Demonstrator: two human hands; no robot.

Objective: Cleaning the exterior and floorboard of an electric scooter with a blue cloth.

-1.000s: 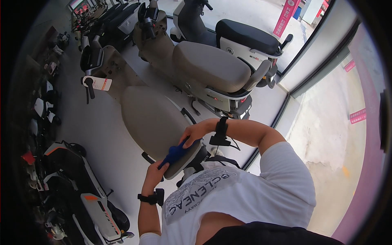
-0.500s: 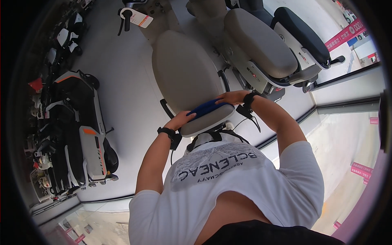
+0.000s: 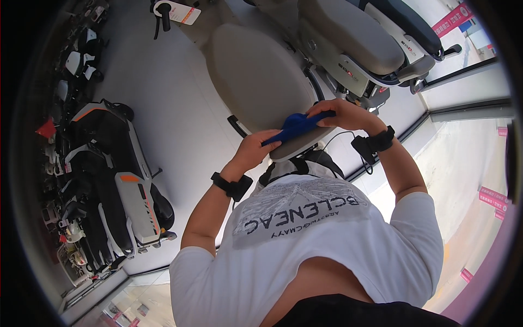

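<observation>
A blue cloth (image 3: 298, 126) is stretched between my two hands over the rear part of a scooter's grey-brown seat (image 3: 256, 71). My left hand (image 3: 256, 148) grips the cloth's left end, thumb and fingers closed around it. At the other end my right hand (image 3: 343, 115) pinches the cloth, with the fingers bent over its edge. The cloth is bunched, with a raised fold in its middle. Black straps with small devices circle both my wrists. Below the cloth, the rear end of the seat shows close to my body.
On the right stand scooters with a taupe seat (image 3: 354, 35) and a black seat (image 3: 403, 24). A white-and-black scooter (image 3: 139, 204) with orange accents stands left, among several others. A paper tag (image 3: 182, 13) hangs on the handlebar ahead. Glass panels edge the right side.
My hands have lifted the cloth's edges and bunched it, where before it lay flatter under my fingers. The view has shifted, so the seat sits higher and further right.
</observation>
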